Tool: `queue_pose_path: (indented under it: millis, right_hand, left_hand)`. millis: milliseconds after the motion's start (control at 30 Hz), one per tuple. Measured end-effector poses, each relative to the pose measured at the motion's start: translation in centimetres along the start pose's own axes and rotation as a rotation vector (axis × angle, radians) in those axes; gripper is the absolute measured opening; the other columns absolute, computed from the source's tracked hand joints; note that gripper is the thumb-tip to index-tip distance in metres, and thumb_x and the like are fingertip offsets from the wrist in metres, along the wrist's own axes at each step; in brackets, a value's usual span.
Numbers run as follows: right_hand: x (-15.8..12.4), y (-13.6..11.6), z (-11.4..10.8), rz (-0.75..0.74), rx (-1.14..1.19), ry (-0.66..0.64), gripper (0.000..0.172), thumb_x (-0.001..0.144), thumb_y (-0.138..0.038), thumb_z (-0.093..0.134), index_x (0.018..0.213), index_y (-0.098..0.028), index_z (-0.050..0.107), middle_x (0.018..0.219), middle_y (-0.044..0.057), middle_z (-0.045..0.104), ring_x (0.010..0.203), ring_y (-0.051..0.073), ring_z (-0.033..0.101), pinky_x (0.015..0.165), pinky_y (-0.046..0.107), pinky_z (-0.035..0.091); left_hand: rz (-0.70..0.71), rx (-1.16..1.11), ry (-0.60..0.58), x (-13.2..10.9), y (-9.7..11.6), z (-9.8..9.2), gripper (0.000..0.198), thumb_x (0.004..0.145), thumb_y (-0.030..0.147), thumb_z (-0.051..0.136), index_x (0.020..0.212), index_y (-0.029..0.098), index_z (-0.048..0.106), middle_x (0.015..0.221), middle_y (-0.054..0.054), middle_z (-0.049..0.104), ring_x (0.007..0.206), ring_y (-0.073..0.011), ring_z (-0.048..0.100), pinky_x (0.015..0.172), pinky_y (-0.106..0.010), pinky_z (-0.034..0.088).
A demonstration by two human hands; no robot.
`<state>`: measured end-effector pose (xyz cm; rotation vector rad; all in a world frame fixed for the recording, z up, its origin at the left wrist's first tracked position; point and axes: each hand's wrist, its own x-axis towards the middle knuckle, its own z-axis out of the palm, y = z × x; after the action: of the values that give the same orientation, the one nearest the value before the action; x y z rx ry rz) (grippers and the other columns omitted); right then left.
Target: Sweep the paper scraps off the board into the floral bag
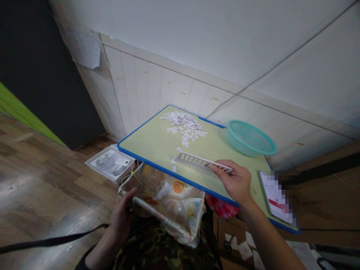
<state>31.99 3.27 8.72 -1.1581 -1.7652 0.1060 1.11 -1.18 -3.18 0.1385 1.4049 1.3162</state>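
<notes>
In my right hand [234,180] is a long white slotted plastic strip [191,161], gripped by one end. Its far end lies low over the table near the front edge, by a few small white paper pieces. Beyond it a heap of small paper pieces [187,125] spreads over the yellow-green tabletop [146,138]. My left hand [123,213] is closed on the rim of a fruit-print bag [180,202], thumb on top and most fingers hidden. The bag hangs open below the table's front edge, with some white paper pieces inside.
A turquoise basin [250,138] stands at the table's back right. A phone [277,198] lies near the right edge. Left of the table is an open white box [111,163]. Scissors [229,243] and white cards [245,250] lie low on the right. A white wall borders the back.
</notes>
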Motion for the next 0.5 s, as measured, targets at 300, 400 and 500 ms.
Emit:
queue_pose_path:
  millis: [300,400,500]
  right_hand:
    - [-0.5,0.4,-2.0,0.007,-0.126,0.047,0.01,0.089,-0.031,0.08,0.084,-0.023,0.082,0.075,0.0,0.081,0.056,0.015,0.072,0.052,0.022,0.054]
    - [-0.7,0.3,-2.5,0.005,-0.154,0.048,0.01,0.089,-0.033,0.08,0.084,-0.024,0.082,0.075,0.0,0.081,0.056,0.015,0.072,0.053,0.022,0.054]
    - [-1.0,0.4,-3.1,0.012,-0.195,0.05,0.01,0.089,-0.032,0.08,0.084,-0.024,0.082,0.075,-0.001,0.081,0.057,0.015,0.072,0.054,0.022,0.053]
  left_hand:
    - [0.014,-0.01,0.033,0.1,0.1,0.0,0.028,0.07,0.031,0.078,0.094,0.019,0.071,0.093,-0.007,0.071,0.08,-0.0251,0.066,0.054,-0.032,0.055]
    - [-0.004,-0.006,0.032,0.4,-0.1,-0.2,0.029,0.072,0.031,0.078,0.097,0.018,0.072,0.096,-0.008,0.073,0.083,-0.0261,0.067,0.056,-0.033,0.056]
    - [-0.003,0.002,0.029,0.5,-0.2,-0.2,0.026,0.073,0.031,0.076,0.095,0.017,0.073,0.093,-0.008,0.074,0.083,-0.027,0.068,0.056,-0.033,0.057]
